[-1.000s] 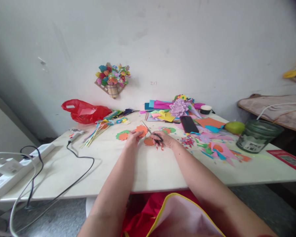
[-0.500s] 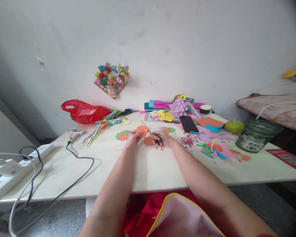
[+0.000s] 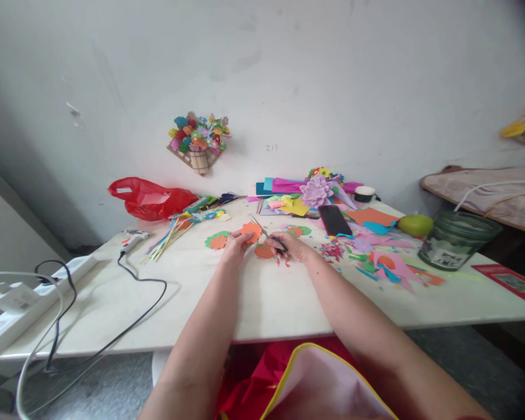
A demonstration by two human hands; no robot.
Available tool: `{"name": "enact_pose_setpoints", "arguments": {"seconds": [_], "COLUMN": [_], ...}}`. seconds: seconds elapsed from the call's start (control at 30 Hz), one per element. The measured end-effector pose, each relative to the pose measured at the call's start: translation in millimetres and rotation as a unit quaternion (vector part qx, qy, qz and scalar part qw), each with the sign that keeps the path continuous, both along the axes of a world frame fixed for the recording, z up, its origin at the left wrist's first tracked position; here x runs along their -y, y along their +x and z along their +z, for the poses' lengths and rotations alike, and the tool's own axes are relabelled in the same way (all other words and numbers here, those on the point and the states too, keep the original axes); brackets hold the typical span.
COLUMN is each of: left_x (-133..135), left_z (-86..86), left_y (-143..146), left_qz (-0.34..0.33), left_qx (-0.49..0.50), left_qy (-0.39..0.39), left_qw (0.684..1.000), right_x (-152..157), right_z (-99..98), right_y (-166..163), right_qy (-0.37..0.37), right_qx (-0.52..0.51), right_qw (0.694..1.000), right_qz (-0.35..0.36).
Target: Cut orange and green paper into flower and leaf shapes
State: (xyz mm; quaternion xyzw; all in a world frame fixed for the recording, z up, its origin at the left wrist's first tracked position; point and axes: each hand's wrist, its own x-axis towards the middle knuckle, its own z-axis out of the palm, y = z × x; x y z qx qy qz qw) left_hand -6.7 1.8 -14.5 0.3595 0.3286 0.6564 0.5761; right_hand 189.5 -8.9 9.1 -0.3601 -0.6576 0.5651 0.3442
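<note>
held cutout [image 3: 250,231]: orange | scissors handles [image 3: 283,244]: black | bag [image 3: 175,199]: red | table [image 3: 275,312]: white

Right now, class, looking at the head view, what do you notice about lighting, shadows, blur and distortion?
Head view, lighting: soft, the wall dimmer toward the left edge; head view, shadows: a faint one right of the flower basket; head view, blur: jar label unreadable, scissors and orange paper flower soft-edged; head view, distortion: forearms look stretched toward the bottom.

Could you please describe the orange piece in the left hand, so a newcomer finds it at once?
On the white table, near the middle, find the left hand. It holds the wavy-edged orange piece, beside the scissors. Nearby orange pieces lie on the table; this one is held.
</note>
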Motion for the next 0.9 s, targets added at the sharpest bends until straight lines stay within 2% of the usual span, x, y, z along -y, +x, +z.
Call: {"name": "enact_pose_setpoints", "arguments": {"seconds": [0.47,0.9], "left_x": [-3.3,-4.6], "left_z": [-3.2,-3.5], "left_y": [0.2,-2.4], "left_qz": [0.03,0.035], "left_qx": [0.015,0.024], "left_qy": [0.006,-0.001], "left_qw": [0.999,0.999], "right_x": [1.7,2.0], "right_z": [2.2,4.0], "right_y": [-1.2,-3.6], "right_qy": [-0.024,-0.043], "right_qx": [-0.01,0.029], "right_qw": [1.0,0.999], "right_qz": [0.004,-0.013]}}
